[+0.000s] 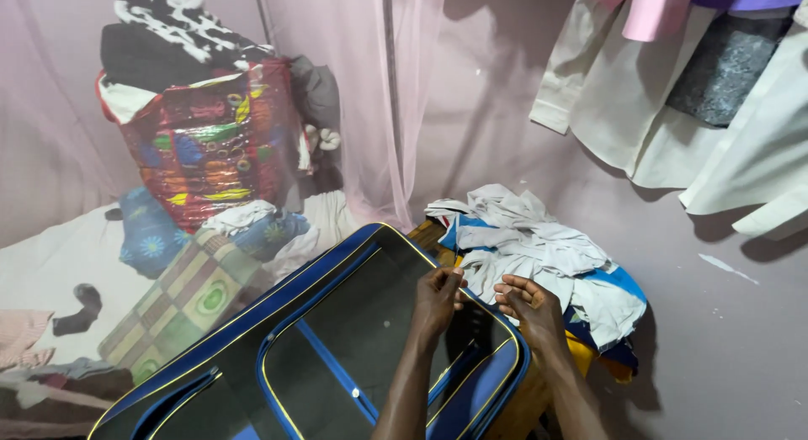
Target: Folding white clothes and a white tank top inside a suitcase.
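A large dark blue fabric suitcase with yellow piping (337, 339) is seen open across the lower centre of the frame, its lid raised. The left hand (438, 299) is held at the lid's upper edge, its grip pressed together on the rim there. The right hand (532, 307) is held just beside it at the same corner, fingers curled; whether anything is pinched cannot be told. A heap of white and blue crumpled clothes (539, 255) lies directly behind both hands. A bulging multicoloured woven plastic bag (210, 141) stands at upper left.
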